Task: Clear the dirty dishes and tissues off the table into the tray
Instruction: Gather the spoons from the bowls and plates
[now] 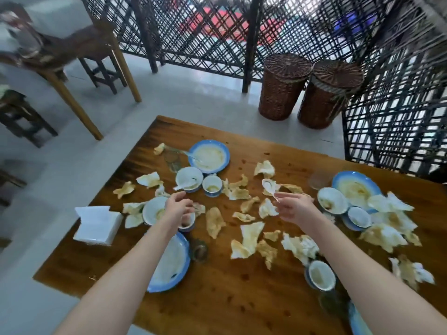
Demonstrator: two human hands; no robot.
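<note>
On the wooden table (217, 298) the clearing looks barely begun, judged from how much lies there

Tray: not in view, so you cannot check what, if anything, has gone into it

Right hand (294, 209): thumb and fingers pinch the handle of a white spoon (268, 185), its scoop end raised above the crumpled tissues (251, 234) scattered mid-table

Left hand (179, 209): fingers curled downward over a small cup (188, 224), just beside the left bowl (153, 210). Blur hides whether they grip the cup, something in it, or nothing; you cannot tell

Left to clear, as far as seen:
- far plate (209, 157), smeared, a spoon lying in it
- middle bowl (188, 178) with its own spoon, and a second cup (212, 186) touching it
- near plate (169, 262), partly under your left forearm
- right plate (355, 189) with two smaller bowls at its near edge, half buried in tissues
- near bowl (320, 274) by your right forearm
- at least one drinking glass (199, 250) next to the near plate
- stained tissues over most of the tabletop, thickest on the right side

Tissue pack (98, 224) at the left edge looks clean; probably not part of the job

Judgement: the spoon is the only dish plainly in hand, and every plate and bowl is yet to move
</note>
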